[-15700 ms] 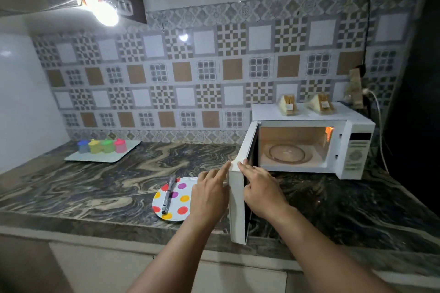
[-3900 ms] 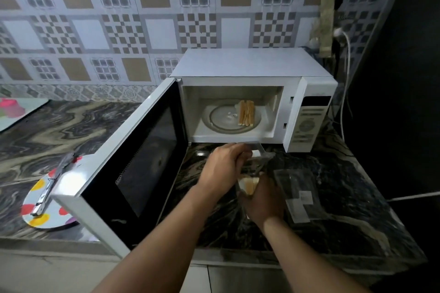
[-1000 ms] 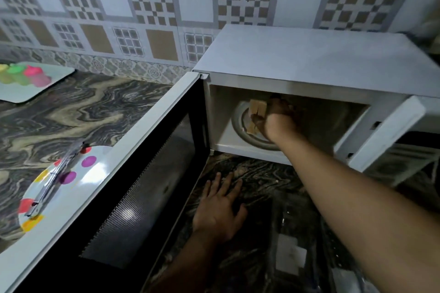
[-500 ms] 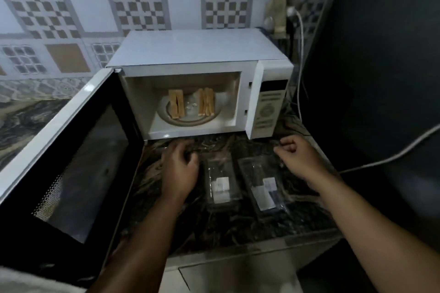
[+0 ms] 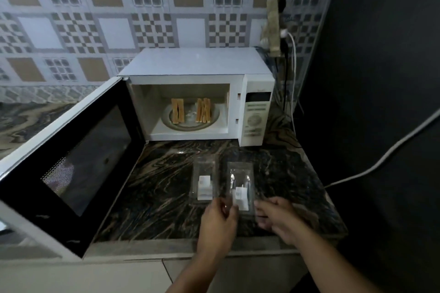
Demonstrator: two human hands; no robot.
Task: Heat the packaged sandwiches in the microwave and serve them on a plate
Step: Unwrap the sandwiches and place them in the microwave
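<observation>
The white microwave (image 5: 197, 62) stands open, its door (image 5: 71, 162) swung far out to the left. On the glass turntable (image 5: 190, 126) lie two unwrapped sandwiches, one on the left (image 5: 177, 112) and one on the right (image 5: 203, 110). Two empty clear packages lie on the counter in front, a left one (image 5: 204, 178) and a right one (image 5: 240, 181). My left hand (image 5: 219, 219) pinches the near left edge of the right package. My right hand (image 5: 276, 216) reaches its near right edge with loose fingers; it is blurred. The plate is hidden behind the door.
A power strip (image 5: 273, 26) with plugs hangs on the tiled wall behind the microwave. A white cable (image 5: 381, 162) runs across the dark wall on the right. The marble counter's front edge (image 5: 142, 248) lies just under my wrists.
Both hands drew back from the counter beside the microwave to the near end of the right package. The view pulled back slightly. Both sandwiches stay on the turntable.
</observation>
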